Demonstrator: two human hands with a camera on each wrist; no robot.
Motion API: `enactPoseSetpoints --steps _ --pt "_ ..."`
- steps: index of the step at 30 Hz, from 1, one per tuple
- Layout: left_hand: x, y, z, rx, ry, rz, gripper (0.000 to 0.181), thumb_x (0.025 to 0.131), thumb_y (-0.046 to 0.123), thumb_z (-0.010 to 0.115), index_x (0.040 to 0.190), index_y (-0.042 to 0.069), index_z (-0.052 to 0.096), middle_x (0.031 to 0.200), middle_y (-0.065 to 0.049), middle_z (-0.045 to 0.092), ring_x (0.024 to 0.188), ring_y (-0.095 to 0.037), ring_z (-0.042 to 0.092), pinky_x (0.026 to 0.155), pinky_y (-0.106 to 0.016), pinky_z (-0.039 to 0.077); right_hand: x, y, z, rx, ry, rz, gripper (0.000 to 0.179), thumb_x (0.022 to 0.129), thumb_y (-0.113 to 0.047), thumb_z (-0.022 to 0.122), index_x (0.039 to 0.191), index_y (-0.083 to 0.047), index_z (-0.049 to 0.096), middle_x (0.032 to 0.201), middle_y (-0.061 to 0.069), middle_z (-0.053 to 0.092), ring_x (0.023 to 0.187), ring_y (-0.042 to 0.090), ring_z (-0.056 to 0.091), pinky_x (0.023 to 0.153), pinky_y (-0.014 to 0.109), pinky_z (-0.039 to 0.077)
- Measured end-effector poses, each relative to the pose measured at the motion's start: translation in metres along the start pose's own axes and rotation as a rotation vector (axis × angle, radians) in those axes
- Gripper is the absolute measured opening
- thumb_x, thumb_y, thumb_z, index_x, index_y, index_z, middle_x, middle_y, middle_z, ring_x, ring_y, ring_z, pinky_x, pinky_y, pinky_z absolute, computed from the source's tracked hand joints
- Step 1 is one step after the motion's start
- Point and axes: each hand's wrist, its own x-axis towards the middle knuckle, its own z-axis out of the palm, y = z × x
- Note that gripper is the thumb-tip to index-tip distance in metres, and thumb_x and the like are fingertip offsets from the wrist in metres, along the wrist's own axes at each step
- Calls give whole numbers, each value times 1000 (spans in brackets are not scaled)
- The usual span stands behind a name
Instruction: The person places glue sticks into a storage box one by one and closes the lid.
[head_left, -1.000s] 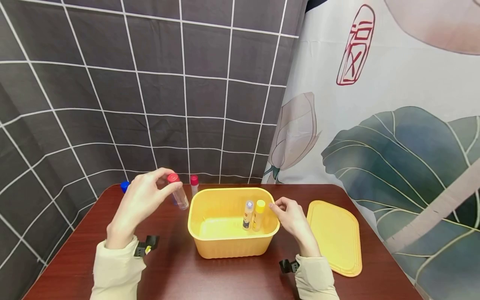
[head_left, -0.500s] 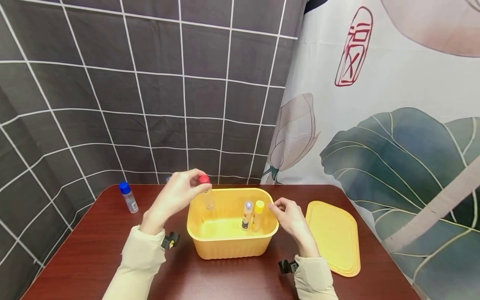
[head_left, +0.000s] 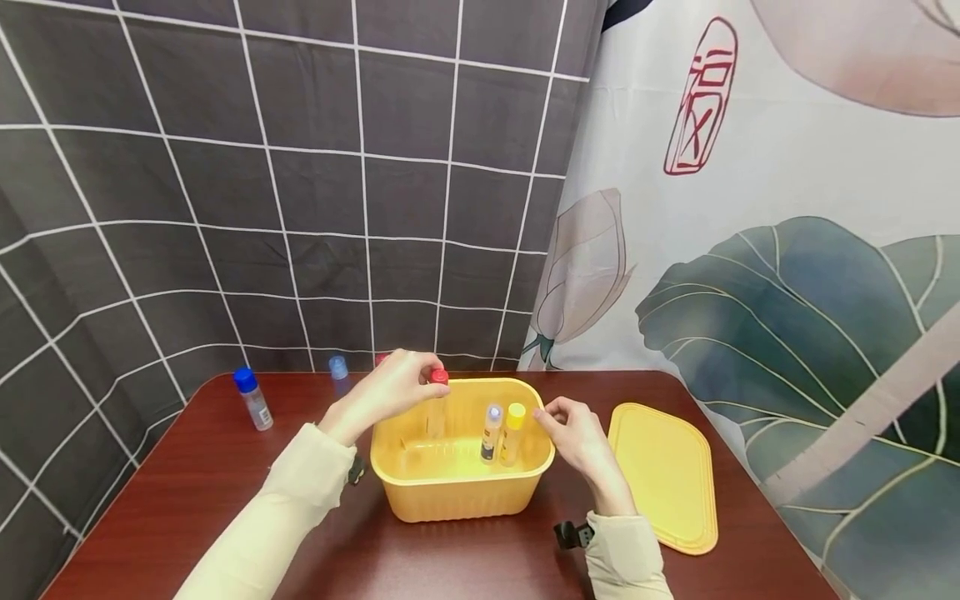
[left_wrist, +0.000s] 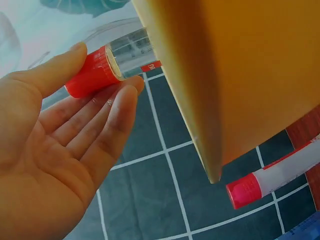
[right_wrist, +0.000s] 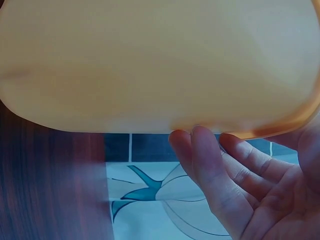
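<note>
My left hand (head_left: 392, 389) pinches the red cap of a clear glue stick (head_left: 436, 414) between thumb and fingers. The stick hangs upright over the back left inside of a yellow plastic bin (head_left: 459, 502). In the left wrist view, the clear body of this glue stick (left_wrist: 132, 50) passes behind the bin's rim. My right hand (head_left: 579, 435) pinches the bin's right rim with thumb and fingertips. Toward the right inside the bin, a clear-capped glue stick (head_left: 491, 435) stands beside a yellow-capped glue stick (head_left: 513, 435).
A blue-capped clear tube (head_left: 254, 400) stands at the table's back left. Another tube with a lighter blue cap (head_left: 339, 371) is partly behind my left hand. A pink-capped glue stick (left_wrist: 272, 172) stands behind the bin. The yellow lid (head_left: 663, 477) lies flat at right.
My left hand has carried the red-capped glue stick rightward from beside the bin to over its inside, then lowered it. The right hand has stayed on the rim.
</note>
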Motion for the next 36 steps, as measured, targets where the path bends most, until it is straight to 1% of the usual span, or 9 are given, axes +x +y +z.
enactPoseSetpoints --steps 4,7,10,12,17,19,26,30,36 --pt "8 0 1 -2 -52 2 12 83 19 80 87 13 70 74 7 64 66 -11 58 64 -25 51 0 0 0 2 6 -9 19 92 -25 68 89 -7 65 70 4 57 66 21 52 56 29 44" --pt "13 0 4 20 -118 -11 13 84 21 79 88 13 70 73 7 63 66 -12 58 63 -24 51 0 0 -1 -1 6 -11 19 92 -25 68 89 -6 65 71 4 58 66 21 53 56 29 45" --pt "19 0 7 64 -190 -15 15 84 25 79 89 15 69 71 8 61 66 -11 57 62 -24 51 0 0 -1 -7 9 -15 20 93 -25 68 89 -6 65 72 4 58 67 20 53 56 29 45" --pt "24 1 9 99 -228 10 16 84 27 79 85 15 68 68 7 59 64 -12 56 61 -25 49 0 -1 -2 -8 12 -11 20 93 -25 68 89 -6 65 72 5 59 67 21 53 56 29 45" --pt "33 6 13 229 -297 98 20 83 25 79 76 16 63 64 7 56 62 -11 53 61 -26 45 0 -1 0 -5 3 4 19 93 -25 69 89 -7 65 72 5 58 67 20 53 58 29 45" --pt "35 9 14 270 -330 109 21 83 25 79 75 17 62 65 8 55 64 -11 52 62 -26 45 0 -1 0 -6 -1 1 19 93 -25 68 90 -7 65 72 4 58 67 20 53 58 29 45" --pt "41 17 20 309 -394 102 17 84 22 79 83 16 63 70 5 56 68 -14 53 63 -28 46 0 0 1 -18 15 -15 18 92 -25 69 88 -8 65 72 3 59 68 19 53 59 29 45" --pt "44 20 25 335 -439 90 17 85 23 78 86 16 63 72 5 55 70 -13 53 63 -27 46 -1 -1 1 -14 1 -12 18 92 -24 69 89 -7 65 73 4 59 68 19 52 60 30 45" --pt "48 24 32 365 -464 108 15 85 20 77 86 17 62 73 6 56 70 -12 54 63 -26 46 -1 -1 1 -12 7 -21 18 92 -24 69 89 -6 66 74 6 61 67 18 52 59 30 45"
